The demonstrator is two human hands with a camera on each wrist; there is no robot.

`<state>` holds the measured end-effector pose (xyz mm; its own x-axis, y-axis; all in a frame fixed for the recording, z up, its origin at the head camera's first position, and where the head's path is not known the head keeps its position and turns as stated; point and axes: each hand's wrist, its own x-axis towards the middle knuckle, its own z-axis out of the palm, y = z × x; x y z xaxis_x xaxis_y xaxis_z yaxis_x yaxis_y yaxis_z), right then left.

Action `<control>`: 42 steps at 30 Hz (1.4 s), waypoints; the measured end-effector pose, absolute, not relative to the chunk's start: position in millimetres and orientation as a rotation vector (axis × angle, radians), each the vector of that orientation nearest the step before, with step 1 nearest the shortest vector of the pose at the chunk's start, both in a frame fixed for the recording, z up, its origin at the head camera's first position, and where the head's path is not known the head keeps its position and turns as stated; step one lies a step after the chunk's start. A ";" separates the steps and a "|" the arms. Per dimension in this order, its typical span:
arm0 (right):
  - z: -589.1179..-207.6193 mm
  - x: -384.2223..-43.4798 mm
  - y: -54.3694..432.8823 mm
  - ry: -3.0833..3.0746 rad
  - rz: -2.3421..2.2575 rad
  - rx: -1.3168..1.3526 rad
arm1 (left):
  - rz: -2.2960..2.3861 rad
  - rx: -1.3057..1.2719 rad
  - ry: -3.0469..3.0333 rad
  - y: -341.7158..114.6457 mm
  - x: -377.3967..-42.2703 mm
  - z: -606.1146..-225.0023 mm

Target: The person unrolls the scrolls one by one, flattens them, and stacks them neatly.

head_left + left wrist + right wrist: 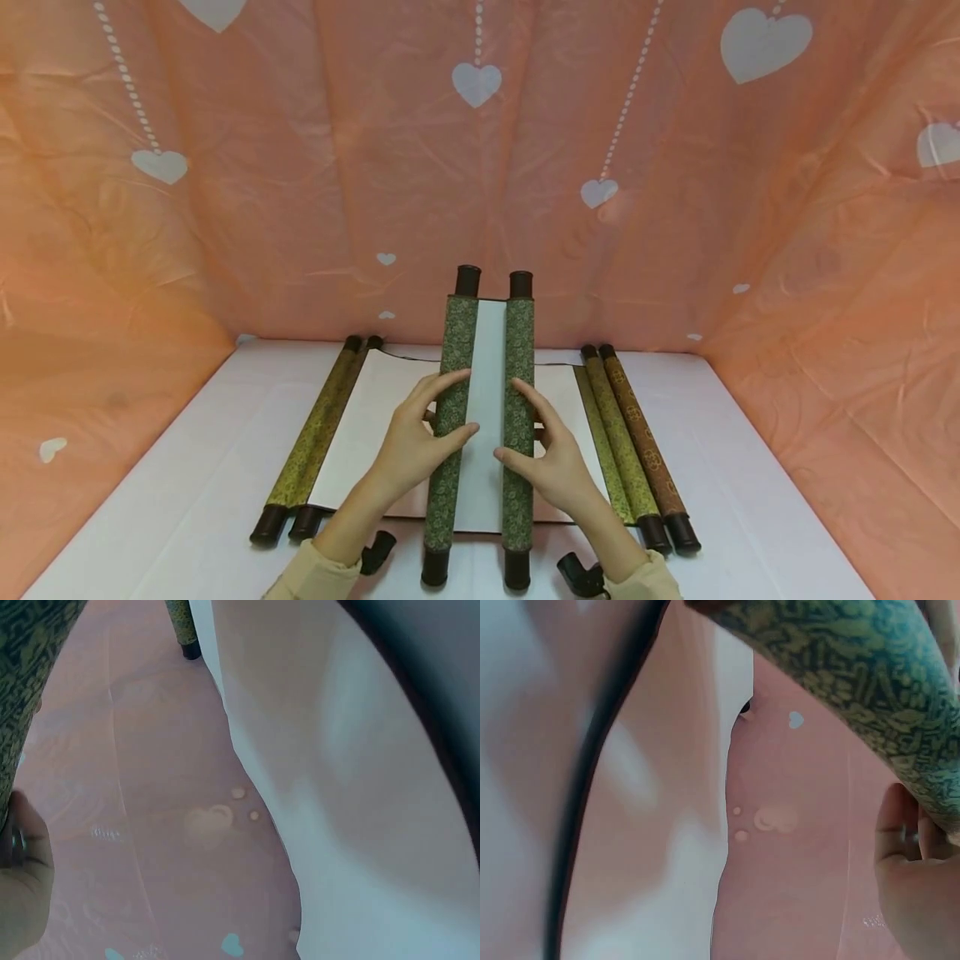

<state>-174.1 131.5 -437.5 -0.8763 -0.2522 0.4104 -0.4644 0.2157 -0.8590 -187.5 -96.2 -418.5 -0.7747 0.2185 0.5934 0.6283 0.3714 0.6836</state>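
Note:
A hand scroll with green patterned rolls point(453, 408) and dark knobs is raised toward the camera, a narrow strip of pale paper point(483, 433) showing between its two rolls. My left hand point(416, 437) grips the left roll, thumb and fingers curled round it. Around the right roll point(519, 425) curl the thumb and fingers of my right hand point(553, 457). Each wrist view catches only part of this: a green roll point(30, 660) above the left fingers, and the other roll point(870, 675) across the right fingers.
Beneath lies an open scroll point(360, 425) with white paper and yellow-green rolls at both sides. A brown patterned roll point(641, 425) rests along its right edge. Pink cloth point(480, 192) with white hearts walls the white table point(187, 467) at the back and sides.

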 end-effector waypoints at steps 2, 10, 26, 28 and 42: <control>-436.5 -175.3 133.5 -2.308 1.695 0.690 | -1.376 -0.720 -2.237 -98.0 -187.1 -418.2; -433.1 -177.1 144.1 -2.290 1.742 0.749 | -1.378 -0.722 -2.251 -108.5 -187.0 -418.8; -425.5 -180.9 159.2 -2.260 1.873 0.740 | -1.449 -0.701 -2.388 -123.8 -188.9 -411.2; -425.9 -181.0 158.9 -2.279 1.856 0.727 | -1.438 -0.692 -2.394 -123.5 -189.5 -411.1; -426.0 -187.8 167.8 -2.346 1.690 0.654 | -1.323 -0.704 -2.366 -127.1 -199.4 -409.8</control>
<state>-187.8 167.8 -426.0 -0.8879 -0.2458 0.3889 -0.4467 0.2584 -0.8566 -199.4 -127.1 -409.8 -0.8196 0.2543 0.5134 0.5705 0.4437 0.6911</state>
